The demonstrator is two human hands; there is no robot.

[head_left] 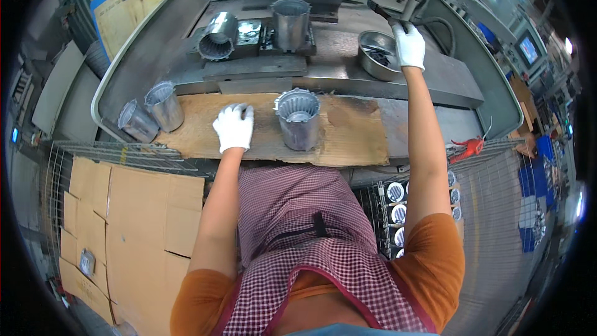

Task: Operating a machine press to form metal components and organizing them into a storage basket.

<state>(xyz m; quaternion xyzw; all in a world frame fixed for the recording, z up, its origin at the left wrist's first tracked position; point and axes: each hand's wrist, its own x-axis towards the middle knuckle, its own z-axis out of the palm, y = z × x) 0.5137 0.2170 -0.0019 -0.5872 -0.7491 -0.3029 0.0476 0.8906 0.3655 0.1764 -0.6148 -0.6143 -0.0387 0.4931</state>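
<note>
My left hand (234, 128), in a white glove, rests on the brown cardboard sheet (354, 126) with its fingers slightly bent and nothing visible in them. To its right stands an upright ribbed metal cylinder (299, 121), open at the top and apart from the hand. My right hand (408, 46), also gloved, reaches far forward beside a round metal bowl (369, 65) of dark pieces. Its fingers are closed around the end of a thin dark-handled tool (377, 9), which slants up to the left. The tool's exact kind is unclear.
Two similar cylinders (164, 107) lean at the left edge. On the machine bed, one cylinder (291, 25) stands upright and another (217, 36) lies tilted. A red air gun (467, 149) hangs at right. Flattened cardboard (137, 236) lies lower left; round metal parts (398, 214) sit below the bench.
</note>
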